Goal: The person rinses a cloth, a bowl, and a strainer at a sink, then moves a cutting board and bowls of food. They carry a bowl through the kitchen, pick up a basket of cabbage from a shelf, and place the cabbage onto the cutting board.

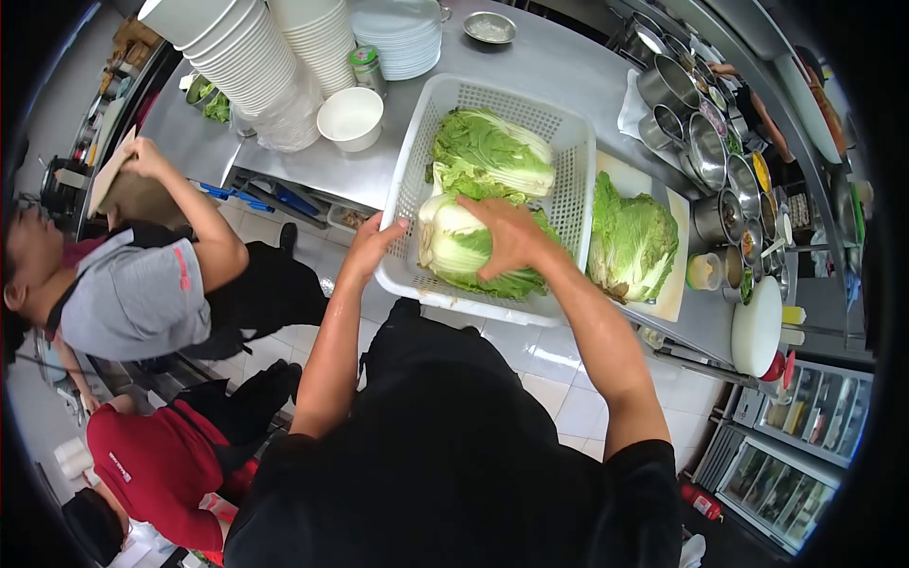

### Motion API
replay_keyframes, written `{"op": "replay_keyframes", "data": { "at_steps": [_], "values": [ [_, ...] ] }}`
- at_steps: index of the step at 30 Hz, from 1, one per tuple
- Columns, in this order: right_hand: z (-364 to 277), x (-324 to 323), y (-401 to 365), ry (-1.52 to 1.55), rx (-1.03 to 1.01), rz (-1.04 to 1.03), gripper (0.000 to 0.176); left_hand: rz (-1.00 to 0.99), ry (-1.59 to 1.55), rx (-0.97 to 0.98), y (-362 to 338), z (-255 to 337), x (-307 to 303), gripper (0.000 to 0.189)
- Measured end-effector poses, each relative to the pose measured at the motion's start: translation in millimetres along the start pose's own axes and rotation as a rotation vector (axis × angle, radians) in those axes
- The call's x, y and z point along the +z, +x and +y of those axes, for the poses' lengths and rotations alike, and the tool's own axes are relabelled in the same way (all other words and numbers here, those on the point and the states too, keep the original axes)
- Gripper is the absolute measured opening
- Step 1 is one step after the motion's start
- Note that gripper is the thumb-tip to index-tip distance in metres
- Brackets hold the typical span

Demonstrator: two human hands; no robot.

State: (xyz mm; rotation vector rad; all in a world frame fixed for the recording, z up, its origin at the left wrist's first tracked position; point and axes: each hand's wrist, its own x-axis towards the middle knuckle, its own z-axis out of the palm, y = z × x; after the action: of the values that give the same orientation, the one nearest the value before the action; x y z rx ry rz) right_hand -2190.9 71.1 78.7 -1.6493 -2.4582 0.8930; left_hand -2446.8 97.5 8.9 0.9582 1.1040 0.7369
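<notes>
A white perforated plastic basket (409, 156) sits at the front edge of the steel counter, its near side jutting past the edge. Two napa cabbages lie in it, a far cabbage (492, 151) and a near cabbage (441, 239) with its pale base to the left. My left hand (367, 248) grips the basket's left rim, thumb over the top and fingers hidden outside. Across the top of the near cabbage, my right hand (511, 235) is curled with thumb and fingers apart, gripping it. Right of the basket, another leafy cabbage (634, 237) rests on a cutting board (676, 256).
Stacked white tubs (241, 71), a white bowl (350, 118) and stacked lids (398, 38) stand at the back left. Metal pots (668, 87) line the right. Two co-workers, in a grey shirt (142, 298) and red shirt (156, 469), are at my left.
</notes>
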Motion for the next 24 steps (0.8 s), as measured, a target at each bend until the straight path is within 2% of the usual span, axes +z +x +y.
{"op": "replay_keyframes", "data": {
  "at_steps": [2,4,10,12,17,20,22,23,24],
  "values": [
    [16.8,-0.8,13.6,0.091,-0.020,-0.028,0.112,-0.011,0.001,-0.011,0.0,-1.0,-0.9,0.037],
    [25.6,-0.5,20.8,0.125,-0.136,-0.015,0.112,-0.020,-0.021,-0.015,1.6,-2.4,-1.1,0.038],
    [-3.9,15.2,-11.4,-0.022,-0.020,0.043,0.110,-0.040,-0.060,-0.033,2.4,-6.1,-3.8,0.039],
    [-9.5,28.0,-19.1,-0.152,-0.051,0.214,0.109,-0.069,-0.042,-0.039,6.3,-12.2,-8.5,0.045],
    [-9.3,34.7,-26.3,-0.128,-0.005,0.238,0.107,-0.040,0.022,-0.031,6.0,-14.9,-9.8,0.044],
    [5.2,29.3,-24.3,-0.101,-0.098,0.323,0.097,-0.046,0.025,-0.007,2.2,-12.6,-5.4,0.043],
    [27.5,11.4,-14.4,0.475,-0.115,0.524,0.086,-0.028,0.066,-0.028,4.4,-14.5,-7.8,0.042],
    [27.9,-9.8,-17.5,0.579,0.113,0.630,0.072,-0.021,0.075,-0.032,3.6,-12.5,-7.0,0.041],
    [56.7,-9.5,-7.9,0.664,0.254,0.762,0.072,-0.013,0.084,-0.037,3.0,-10.7,-6.3,0.041]
  ]
}}
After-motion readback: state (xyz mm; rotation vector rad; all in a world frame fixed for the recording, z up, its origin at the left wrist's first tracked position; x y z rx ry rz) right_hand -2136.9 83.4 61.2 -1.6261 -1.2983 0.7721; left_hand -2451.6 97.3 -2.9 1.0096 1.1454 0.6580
